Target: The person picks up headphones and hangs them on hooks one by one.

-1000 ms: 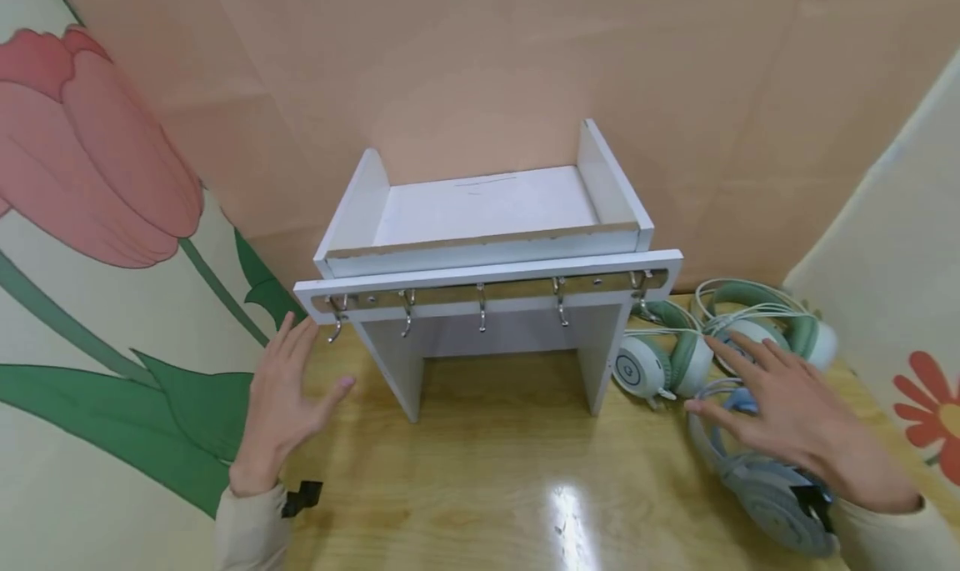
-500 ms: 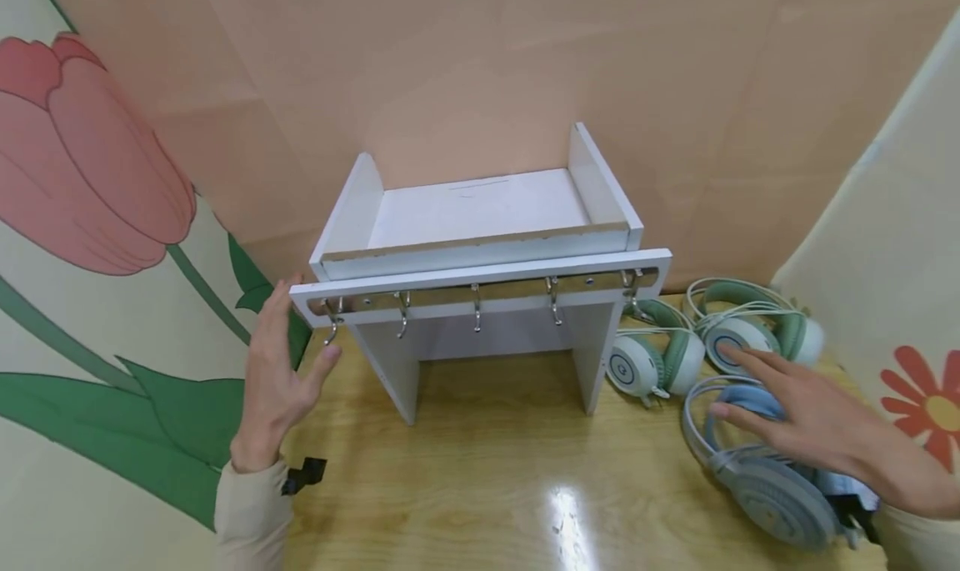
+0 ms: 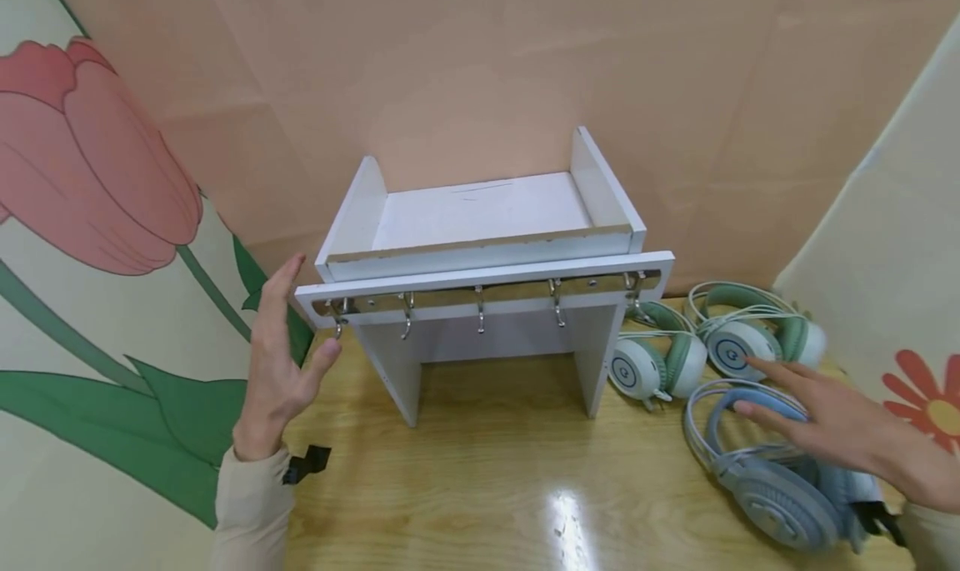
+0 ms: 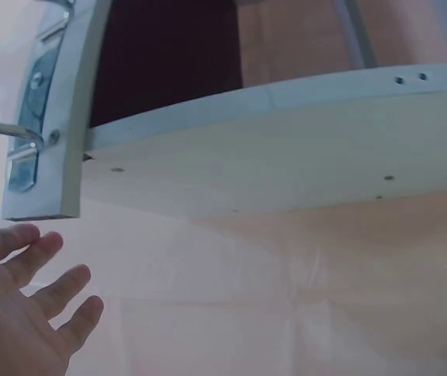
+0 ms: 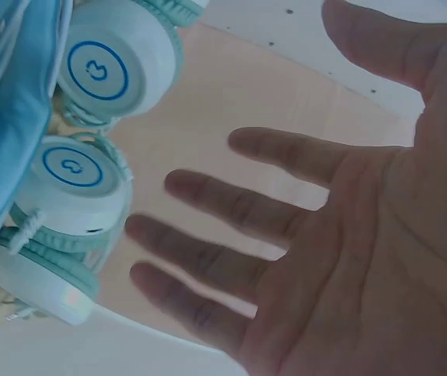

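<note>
A white shelf unit (image 3: 480,239) stands on the wooden table, its front hook rail (image 3: 517,290) bearing several metal hooks. My left hand (image 3: 270,371) is held up beside the rail's left end; in the left wrist view a small gap separates the fingers from the board end (image 4: 47,157). Over at the right, my right hand (image 3: 847,429) hovers above the blue-grey headphones (image 3: 776,504). Its palm is bare and its fingers are spread in the right wrist view. Two pairs of white and green headphones (image 3: 636,369) (image 3: 738,346) lie behind, cords wrapped round them.
Light wooden table (image 3: 465,479) extends in front of the shelf unit. A beige backing sheet (image 3: 480,71) rises behind it. Side panels with a painted tulip (image 3: 127,162) at left and a red flower (image 3: 926,400) at right bound the space.
My right hand has shifted right and slightly down, uncovering more of the blue-grey headphones. My left hand has turned more upright and risen a little by the rail's left end.
</note>
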Tool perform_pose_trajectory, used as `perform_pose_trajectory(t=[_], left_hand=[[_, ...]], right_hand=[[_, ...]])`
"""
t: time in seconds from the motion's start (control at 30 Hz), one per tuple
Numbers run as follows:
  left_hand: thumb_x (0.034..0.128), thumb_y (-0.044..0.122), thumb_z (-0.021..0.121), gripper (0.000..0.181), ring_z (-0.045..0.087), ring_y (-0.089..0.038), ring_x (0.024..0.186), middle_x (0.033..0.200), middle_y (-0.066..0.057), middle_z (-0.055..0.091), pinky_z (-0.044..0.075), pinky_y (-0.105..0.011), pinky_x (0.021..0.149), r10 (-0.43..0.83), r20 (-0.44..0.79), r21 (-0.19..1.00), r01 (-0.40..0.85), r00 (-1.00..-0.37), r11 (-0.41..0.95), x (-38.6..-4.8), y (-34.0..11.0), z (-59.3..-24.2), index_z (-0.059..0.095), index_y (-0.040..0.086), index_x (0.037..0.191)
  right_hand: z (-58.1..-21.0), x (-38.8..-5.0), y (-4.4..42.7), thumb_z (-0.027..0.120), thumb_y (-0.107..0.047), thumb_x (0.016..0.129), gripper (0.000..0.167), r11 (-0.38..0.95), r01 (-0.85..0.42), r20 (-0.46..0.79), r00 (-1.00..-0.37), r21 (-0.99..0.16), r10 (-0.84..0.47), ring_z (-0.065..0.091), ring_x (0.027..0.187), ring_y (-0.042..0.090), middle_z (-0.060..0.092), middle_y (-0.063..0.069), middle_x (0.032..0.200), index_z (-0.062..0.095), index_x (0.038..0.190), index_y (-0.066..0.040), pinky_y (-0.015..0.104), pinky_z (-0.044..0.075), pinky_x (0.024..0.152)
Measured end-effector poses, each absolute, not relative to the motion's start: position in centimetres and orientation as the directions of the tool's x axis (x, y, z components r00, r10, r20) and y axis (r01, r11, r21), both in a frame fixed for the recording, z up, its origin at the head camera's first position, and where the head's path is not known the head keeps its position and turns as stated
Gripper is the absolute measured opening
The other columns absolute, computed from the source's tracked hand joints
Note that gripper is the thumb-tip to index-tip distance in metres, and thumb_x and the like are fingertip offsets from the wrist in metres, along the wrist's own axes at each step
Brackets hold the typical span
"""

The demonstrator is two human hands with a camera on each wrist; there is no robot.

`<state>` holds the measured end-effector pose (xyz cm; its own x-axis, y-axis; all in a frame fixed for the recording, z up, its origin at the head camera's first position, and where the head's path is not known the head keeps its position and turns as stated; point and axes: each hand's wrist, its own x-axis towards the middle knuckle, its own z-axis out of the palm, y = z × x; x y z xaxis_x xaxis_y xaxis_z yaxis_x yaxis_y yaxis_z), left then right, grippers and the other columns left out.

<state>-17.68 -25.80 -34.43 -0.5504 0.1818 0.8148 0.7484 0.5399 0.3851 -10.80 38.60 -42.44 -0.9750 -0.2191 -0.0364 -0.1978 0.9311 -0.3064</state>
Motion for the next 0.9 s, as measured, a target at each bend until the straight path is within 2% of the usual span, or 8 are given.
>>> perform_pose_trajectory(t=[0.1, 0.3, 0.4, 0.73, 0.9], left_hand=[[0.0971, 0.065, 0.063, 0.094, 0.04, -0.035, 0.154, 0.167, -0.013, 0.044, 0.029, -0.04, 0.133, 0.168, 0.831, 0.38, 0.761, -0.531, 0.526, -17.8, -25.5, -33.9, 0.04, 0.003, 0.164], [0.0979, 0.061, 0.064, 0.088, 0.043, -0.031, 0.152, 0.163, -0.016, 0.048, 0.03, -0.04, 0.133, 0.158, 0.849, 0.369, 0.779, -0.505, 0.508, -17.9, -25.2, -33.1, 0.048, 0.0, 0.158], [0.0987, 0.056, 0.065, 0.082, 0.044, -0.03, 0.152, 0.163, -0.016, 0.05, 0.029, -0.041, 0.133, 0.158, 0.851, 0.37, 0.786, -0.501, 0.496, -18.0, -24.9, -32.8, 0.05, -0.001, 0.155], [0.0987, 0.057, 0.064, 0.076, 0.051, -0.03, 0.147, 0.157, -0.02, 0.056, 0.036, -0.042, 0.13, 0.161, 0.856, 0.375, 0.804, -0.491, 0.461, -19.1, -23.9, -32.0, 0.057, 0.002, 0.151], [0.1, 0.044, 0.065, 0.065, 0.051, -0.032, 0.149, 0.155, -0.018, 0.058, 0.036, -0.043, 0.131, 0.174, 0.86, 0.37, 0.822, -0.48, 0.434, -19.7, -23.7, -31.8, 0.06, 0.001, 0.148]], right_hand=[[-42.6, -10.7, 39.0, 0.068, -0.045, 0.104, 0.072, 0.917, -0.214, -0.008, -0.973, -0.337, -0.23, 0.051, 0.126, 0.07, 0.048, 0.046, 0.147, 0.049, 0.155, 0.002, 0.08, 0.05, 0.089], [-43.3, -10.7, 39.3, 0.07, -0.038, 0.103, 0.065, 0.906, -0.225, 0.003, -0.971, -0.358, -0.24, 0.054, 0.122, 0.071, 0.051, 0.049, 0.142, 0.053, 0.15, 0.004, 0.078, 0.052, 0.089], [-43.6, -10.8, 39.6, 0.07, -0.038, 0.103, 0.065, 0.909, -0.22, 0.003, -0.972, -0.354, -0.235, 0.055, 0.12, 0.071, 0.051, 0.049, 0.141, 0.054, 0.149, 0.005, 0.078, 0.052, 0.088], [-44.8, -11.6, 42.0, 0.071, -0.041, 0.102, 0.072, 0.924, -0.167, -0.048, -0.98, -0.343, -0.195, 0.051, 0.124, 0.07, 0.051, 0.049, 0.14, 0.052, 0.147, 0.012, 0.079, 0.05, 0.091], [-45.4, -12.0, 43.2, 0.07, -0.039, 0.103, 0.072, 0.917, -0.152, -0.068, -0.979, -0.37, -0.19, 0.053, 0.121, 0.07, 0.053, 0.048, 0.139, 0.051, 0.146, 0.015, 0.078, 0.052, 0.087]])
